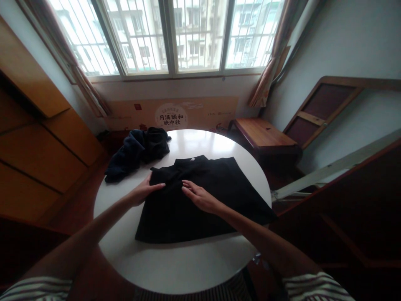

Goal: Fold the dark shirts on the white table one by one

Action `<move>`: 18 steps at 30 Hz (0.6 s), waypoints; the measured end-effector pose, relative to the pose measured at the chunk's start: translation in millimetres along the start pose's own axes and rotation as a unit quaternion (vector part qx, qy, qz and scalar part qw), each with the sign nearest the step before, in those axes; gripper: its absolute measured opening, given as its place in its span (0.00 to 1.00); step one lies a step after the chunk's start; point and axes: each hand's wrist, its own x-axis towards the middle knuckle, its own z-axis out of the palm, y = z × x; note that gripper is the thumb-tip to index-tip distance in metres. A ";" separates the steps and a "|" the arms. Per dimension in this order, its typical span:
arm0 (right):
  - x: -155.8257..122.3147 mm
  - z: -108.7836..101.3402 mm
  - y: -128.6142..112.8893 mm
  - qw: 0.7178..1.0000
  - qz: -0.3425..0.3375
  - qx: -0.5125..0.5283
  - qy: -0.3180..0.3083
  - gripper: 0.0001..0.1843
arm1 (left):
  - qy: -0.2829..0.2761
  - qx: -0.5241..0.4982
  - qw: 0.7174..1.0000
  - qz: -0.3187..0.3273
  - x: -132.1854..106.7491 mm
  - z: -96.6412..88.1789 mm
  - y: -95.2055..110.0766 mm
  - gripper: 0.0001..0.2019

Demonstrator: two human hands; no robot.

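A black garment (200, 213) lies spread on a round white table (184, 267), with a small white label at its far edge. At the garment's left edge is my left hand (144, 191), its thumb stretched over the cloth and apart from the fingers, which are partly hidden along that edge. My right hand (200, 197) is over the middle of the cloth, fingers extended to the left and nothing in them. Whether its fingertips touch the fabric I cannot tell. Behind my left hand rests a crumpled heap of dark blue and black clothing (138, 150).
To the right of the table stands a low wooden bench (265, 131). Wooden cabinets (46, 150) line the left side. A barred window (200, 37) with curtains is beyond the table, above a printed banner (200, 110). A dark wooden panel (344, 209) is near my right arm.
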 end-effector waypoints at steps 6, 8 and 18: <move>4.5 -23.3 -6.5 0.945 0.117 0.307 -0.003 0.36 | 0.009 -0.045 0.992 0.114 10.5 54.2 29.4 0.46; -0.9 -37.4 -12.9 0.912 0.100 0.398 -0.007 0.38 | -0.012 -0.065 0.989 0.134 24.3 89.6 43.3 0.48; -62.0 -132.8 14.0 0.885 0.111 0.392 0.226 0.30 | -0.088 -0.041 0.988 0.123 99.1 275.0 37.0 0.31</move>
